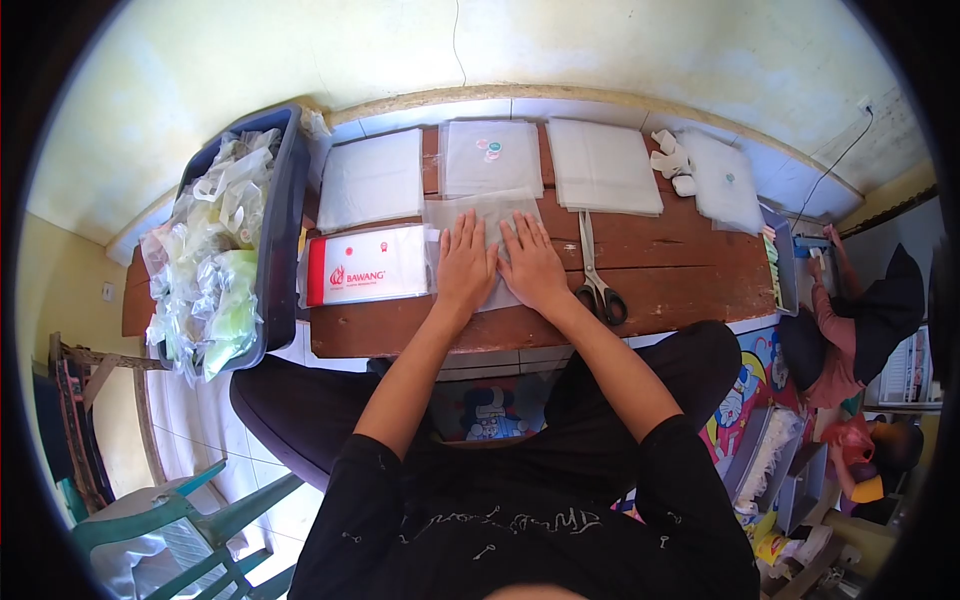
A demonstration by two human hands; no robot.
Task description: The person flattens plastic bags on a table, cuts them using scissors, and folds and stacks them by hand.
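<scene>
My left hand (464, 262) and my right hand (533, 262) lie flat, fingers stretched out, on a clear plastic bag (490, 203) on the low table. Just left of my left hand is a white and red pack printed BAWANG (380, 268). To the right of my right hand lies a pair of scissors (591, 270) with black handles. Stacks of clear plastic sheets or bags run along the back: a left stack (370, 180), a middle stack (475, 150) with small round stickers on it, and a right stack (605, 165).
A dark bin (287, 215) heaped with plastic bags stands at the table's left end. White crumpled pieces (668, 155) and another plastic stack (722, 180) sit at the back right of the wooden table (690, 270). A green chair (215, 530) is at lower left. Other people (840, 340) sit at far right.
</scene>
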